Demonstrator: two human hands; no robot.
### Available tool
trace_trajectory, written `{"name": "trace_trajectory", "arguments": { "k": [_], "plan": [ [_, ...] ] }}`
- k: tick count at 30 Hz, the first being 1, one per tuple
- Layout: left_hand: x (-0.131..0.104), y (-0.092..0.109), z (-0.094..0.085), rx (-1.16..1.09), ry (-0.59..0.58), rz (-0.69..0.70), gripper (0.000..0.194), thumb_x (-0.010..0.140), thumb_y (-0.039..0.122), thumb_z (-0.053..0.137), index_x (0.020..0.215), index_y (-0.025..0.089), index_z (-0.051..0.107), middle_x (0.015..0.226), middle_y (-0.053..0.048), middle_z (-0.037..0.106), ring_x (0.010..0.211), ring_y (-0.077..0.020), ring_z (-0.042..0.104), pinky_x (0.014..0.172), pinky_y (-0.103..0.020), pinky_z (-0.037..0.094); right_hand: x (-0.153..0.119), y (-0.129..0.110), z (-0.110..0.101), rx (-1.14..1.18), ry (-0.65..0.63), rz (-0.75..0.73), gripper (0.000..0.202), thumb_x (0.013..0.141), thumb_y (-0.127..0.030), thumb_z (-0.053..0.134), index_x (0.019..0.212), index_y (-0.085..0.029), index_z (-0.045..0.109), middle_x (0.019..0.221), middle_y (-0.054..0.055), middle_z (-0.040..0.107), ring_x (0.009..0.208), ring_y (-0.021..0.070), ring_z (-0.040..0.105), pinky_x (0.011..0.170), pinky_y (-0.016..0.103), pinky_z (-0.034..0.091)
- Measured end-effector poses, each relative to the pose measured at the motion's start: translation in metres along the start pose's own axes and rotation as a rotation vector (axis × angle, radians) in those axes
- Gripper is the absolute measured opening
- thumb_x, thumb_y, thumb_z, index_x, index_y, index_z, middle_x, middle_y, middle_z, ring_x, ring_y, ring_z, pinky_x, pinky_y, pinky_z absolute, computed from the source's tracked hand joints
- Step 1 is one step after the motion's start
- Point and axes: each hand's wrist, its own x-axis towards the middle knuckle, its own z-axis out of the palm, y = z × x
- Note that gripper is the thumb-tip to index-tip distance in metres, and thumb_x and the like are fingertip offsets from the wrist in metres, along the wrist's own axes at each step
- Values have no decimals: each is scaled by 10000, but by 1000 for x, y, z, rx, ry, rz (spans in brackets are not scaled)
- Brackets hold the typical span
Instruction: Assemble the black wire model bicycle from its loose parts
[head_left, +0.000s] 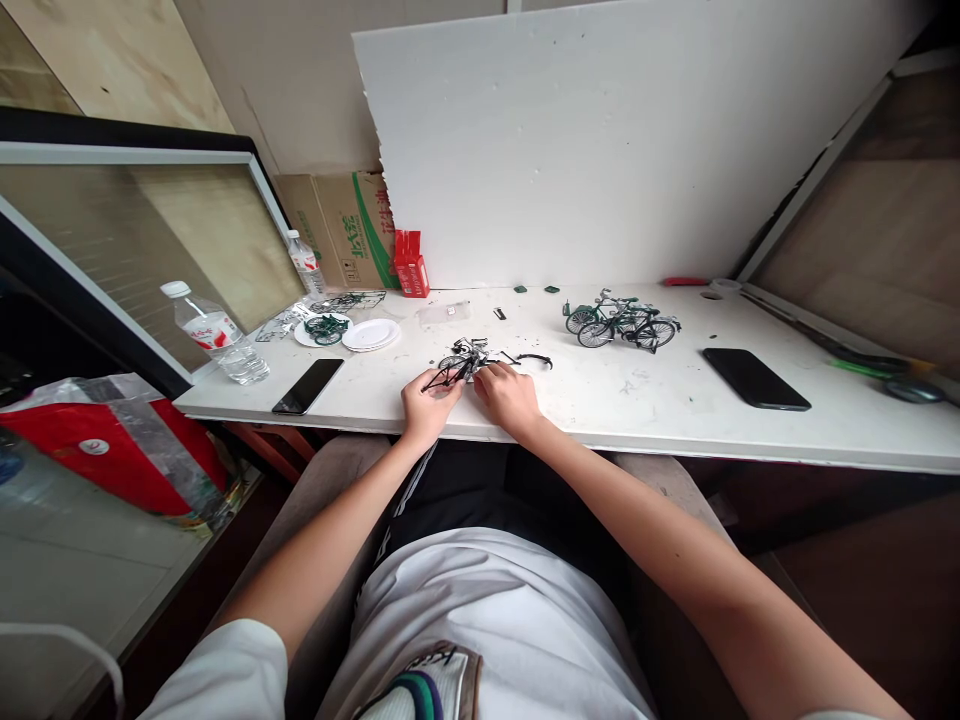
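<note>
At the table's front edge, my left hand (pixel 429 408) is closed on a thin black model bicycle frame (pixel 441 377). My right hand (pixel 511 400) is right beside it, with fingers curled together near the frame's right end; what they pinch is hidden. Just beyond my fingertips lies a small heap of black and grey bicycle parts (pixel 469 348), with a wheel among them. To its right rests a curved black piece (pixel 535 359). Farther right, assembled model bicycles (pixel 626 322), green and black, stand close together.
On the left are a phone (pixel 309 386), white plates (pixel 372 335), green parts (pixel 327 328) on another plate, and water bottles (pixel 217 338). A red box (pixel 410 265) stands at the back. Another phone (pixel 756 379) lies right. A white board (pixel 570 150) rises behind.
</note>
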Motion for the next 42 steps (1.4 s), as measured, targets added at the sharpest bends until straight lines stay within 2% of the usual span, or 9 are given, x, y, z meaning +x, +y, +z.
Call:
{"name": "trace_trajectory", "arguments": {
  "k": [7, 12, 20, 27, 33, 36, 39, 42],
  "plan": [
    [-4, 4, 0, 25, -3, 44, 310, 786, 327, 903, 1035, 166, 811, 1102, -146, 827, 1057, -295, 791, 982, -427, 652, 1, 2, -4, 138, 95, 42, 238, 1081, -297, 486, 1031, -203, 699, 1050, 97, 771, 935, 214, 658, 638, 301, 304],
    [-2, 2, 0, 39, -9, 47, 277, 803, 309, 887, 1032, 162, 832, 1067, -149, 832, 1004, -286, 803, 951, -409, 653, 3, 3, -4, 229, 119, 62, 226, 1068, -307, 519, 958, -202, 685, 973, 80, 768, 871, 209, 655, 649, 292, 321],
    [1, -3, 0, 53, -18, 37, 325, 799, 328, 873, 1042, 120, 814, 1059, -158, 836, 964, -266, 813, 935, -391, 667, 7, 9, 2, 380, 142, 47, 170, 1017, -288, 615, 879, -205, 672, 883, 53, 758, 761, 190, 631, 655, 298, 350],
    [2, -6, -3, 12, -9, 9, 367, 778, 351, 899, 1047, 118, 810, 1053, -161, 834, 960, -267, 817, 950, -408, 665, 7, 10, 2, 451, 135, 11, 156, 1012, -279, 639, 884, -201, 682, 883, 53, 756, 779, 192, 654, 692, 300, 406],
    [0, -4, -6, 1, 0, -8, 355, 774, 354, 909, 1018, 114, 811, 1062, -163, 837, 995, -278, 818, 955, -405, 664, 6, 12, 0, 500, 118, 1, 62, 971, -267, 708, 979, -206, 708, 919, 52, 761, 832, 204, 671, 729, 301, 449],
    [-5, 4, -8, 32, -11, 10, 324, 812, 341, 887, 1046, 126, 824, 1096, -156, 838, 1033, -283, 815, 973, -407, 657, 5, 14, 3, 479, 121, -8, 100, 965, -294, 721, 919, -212, 686, 890, 54, 740, 834, 212, 654, 703, 296, 426],
    [-10, 13, -10, 71, -64, 53, 246, 877, 329, 834, 1045, 149, 838, 1167, -147, 831, 1152, -295, 790, 1022, -413, 641, 4, 15, 5, 451, 143, 12, 214, 978, -338, 703, 819, -216, 628, 847, 56, 708, 793, 209, 626, 663, 293, 386],
    [-13, 17, -12, 94, -97, 57, 254, 883, 323, 830, 1075, 157, 839, 1213, -144, 821, 1172, -301, 785, 1059, -446, 632, 2, 17, 4, 479, 149, 42, 258, 977, -355, 701, 786, -216, 598, 809, 49, 694, 752, 200, 611, 644, 295, 369]
  ]
}}
